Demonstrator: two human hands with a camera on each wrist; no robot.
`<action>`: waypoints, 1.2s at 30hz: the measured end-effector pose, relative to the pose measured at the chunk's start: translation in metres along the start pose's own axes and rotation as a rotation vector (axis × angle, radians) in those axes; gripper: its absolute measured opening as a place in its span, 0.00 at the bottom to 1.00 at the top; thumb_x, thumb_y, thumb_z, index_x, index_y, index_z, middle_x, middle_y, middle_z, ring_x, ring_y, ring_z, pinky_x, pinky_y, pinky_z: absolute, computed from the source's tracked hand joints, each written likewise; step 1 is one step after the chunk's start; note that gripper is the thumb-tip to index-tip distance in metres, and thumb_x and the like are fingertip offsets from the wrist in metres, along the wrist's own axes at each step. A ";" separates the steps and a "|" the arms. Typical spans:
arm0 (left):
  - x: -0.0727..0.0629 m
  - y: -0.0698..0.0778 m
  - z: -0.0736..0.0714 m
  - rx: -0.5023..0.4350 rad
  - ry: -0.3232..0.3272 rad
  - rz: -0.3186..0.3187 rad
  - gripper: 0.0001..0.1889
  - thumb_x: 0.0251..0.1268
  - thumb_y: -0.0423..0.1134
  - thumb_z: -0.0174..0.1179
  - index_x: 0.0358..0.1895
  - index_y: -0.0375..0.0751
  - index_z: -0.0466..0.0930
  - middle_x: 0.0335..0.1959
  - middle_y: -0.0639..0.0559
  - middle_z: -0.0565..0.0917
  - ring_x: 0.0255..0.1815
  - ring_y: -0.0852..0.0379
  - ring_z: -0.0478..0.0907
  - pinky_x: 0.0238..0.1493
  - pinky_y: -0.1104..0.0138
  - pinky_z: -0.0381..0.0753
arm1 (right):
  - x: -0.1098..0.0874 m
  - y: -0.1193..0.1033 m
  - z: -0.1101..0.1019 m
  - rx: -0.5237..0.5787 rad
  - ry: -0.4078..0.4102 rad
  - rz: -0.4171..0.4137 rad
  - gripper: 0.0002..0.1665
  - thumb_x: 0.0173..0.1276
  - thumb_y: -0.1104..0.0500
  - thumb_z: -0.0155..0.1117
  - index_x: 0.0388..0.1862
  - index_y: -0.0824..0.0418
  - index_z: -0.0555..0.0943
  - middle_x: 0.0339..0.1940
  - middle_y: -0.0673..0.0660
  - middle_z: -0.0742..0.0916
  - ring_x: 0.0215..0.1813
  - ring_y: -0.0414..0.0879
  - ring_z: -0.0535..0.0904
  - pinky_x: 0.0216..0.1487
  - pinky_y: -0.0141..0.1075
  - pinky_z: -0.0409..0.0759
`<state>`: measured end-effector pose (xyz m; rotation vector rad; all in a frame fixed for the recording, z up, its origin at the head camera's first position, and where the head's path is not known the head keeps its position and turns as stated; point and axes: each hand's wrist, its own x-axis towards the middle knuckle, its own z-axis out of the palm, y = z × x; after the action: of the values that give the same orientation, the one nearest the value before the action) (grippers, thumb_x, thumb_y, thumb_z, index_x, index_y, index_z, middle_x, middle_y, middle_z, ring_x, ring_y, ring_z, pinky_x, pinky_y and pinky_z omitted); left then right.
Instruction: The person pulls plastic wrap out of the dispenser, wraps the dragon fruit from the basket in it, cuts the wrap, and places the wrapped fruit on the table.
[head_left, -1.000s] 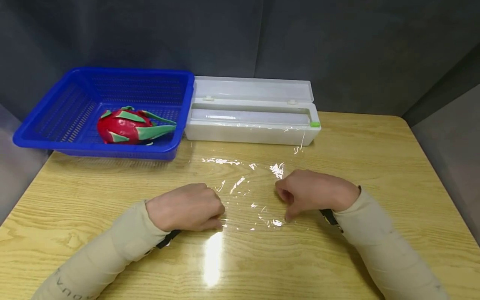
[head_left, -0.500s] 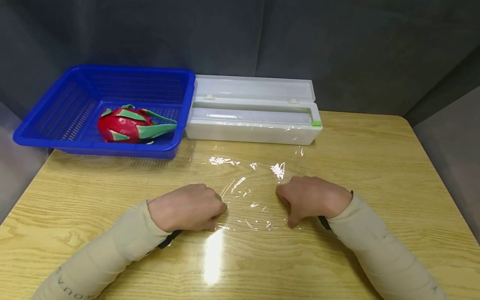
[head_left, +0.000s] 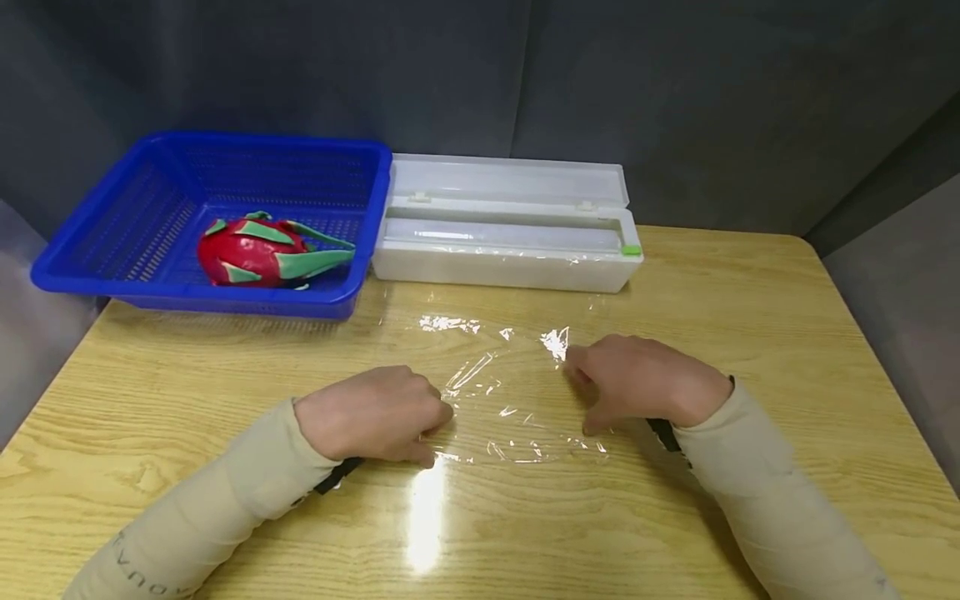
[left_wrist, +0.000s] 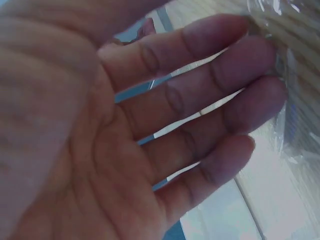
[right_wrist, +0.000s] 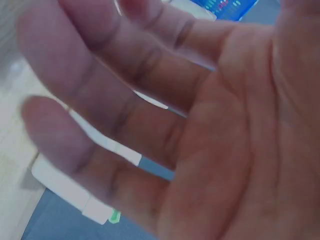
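Note:
A clear sheet of plastic wrap (head_left: 502,396) lies over the table in front of a white wrap dispenser box (head_left: 502,267). My left hand (head_left: 375,415) rests at the sheet's left side; in the left wrist view its fingers (left_wrist: 195,100) are slightly bent, fingertips beside the crinkled film. By the sheet's right side is my right hand (head_left: 648,379), its fingers (right_wrist: 95,90) loosely bent and apart in the right wrist view, with nothing visible in the palm. The thumbs are largely hidden in the wrist views. The dispenser's lid stands up, showing the roll (head_left: 502,233) inside.
A blue plastic basket (head_left: 225,303) stands at the back left, against the dispenser's left end. It holds a red dragon fruit (head_left: 251,252) with green scales. A green slider (head_left: 631,250) sits on the dispenser's right end. Dark cloth (head_left: 675,100) hangs behind the table (head_left: 750,333).
My right hand dips slightly towards me, then shifts away and to the right, its fingers off the near corner. The left hand barely moves. Creases in the wrap shift.

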<state>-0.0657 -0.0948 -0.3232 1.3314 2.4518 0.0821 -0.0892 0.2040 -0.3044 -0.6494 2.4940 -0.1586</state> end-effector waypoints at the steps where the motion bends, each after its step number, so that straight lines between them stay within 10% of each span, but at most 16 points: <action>1: 0.000 -0.002 0.001 0.002 0.001 0.002 0.16 0.60 0.51 0.74 0.25 0.51 0.77 0.22 0.62 0.78 0.22 0.65 0.71 0.30 0.68 0.77 | 0.001 0.000 -0.001 -0.009 0.030 -0.012 0.25 0.47 0.55 0.83 0.34 0.54 0.74 0.23 0.48 0.73 0.28 0.43 0.69 0.27 0.35 0.66; 15: -0.003 -0.036 -0.005 0.133 0.458 0.156 0.13 0.70 0.47 0.66 0.29 0.47 0.80 0.21 0.59 0.78 0.24 0.61 0.74 0.32 0.65 0.77 | 0.020 -0.002 0.004 -0.124 0.127 -0.017 0.27 0.51 0.58 0.81 0.52 0.58 0.83 0.38 0.54 0.84 0.36 0.46 0.79 0.38 0.45 0.82; 24: -0.007 -0.065 -0.013 0.115 0.783 0.087 0.07 0.66 0.42 0.69 0.33 0.45 0.86 0.29 0.56 0.87 0.31 0.58 0.80 0.38 0.64 0.80 | 0.024 -0.002 0.021 -0.132 0.108 0.007 0.37 0.51 0.54 0.85 0.59 0.62 0.80 0.41 0.57 0.81 0.35 0.47 0.78 0.36 0.44 0.82; 36: -0.005 -0.102 -0.018 0.081 1.010 -0.021 0.04 0.63 0.35 0.69 0.36 0.39 0.87 0.32 0.47 0.89 0.37 0.49 0.82 0.45 0.55 0.81 | 0.015 0.005 0.032 -0.145 0.171 -0.027 0.34 0.52 0.50 0.85 0.55 0.61 0.82 0.36 0.51 0.80 0.34 0.43 0.75 0.36 0.41 0.80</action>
<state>-0.1505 -0.1537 -0.3269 1.5310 3.2812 0.8412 -0.0845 0.2018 -0.3394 -0.7578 2.6804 -0.0447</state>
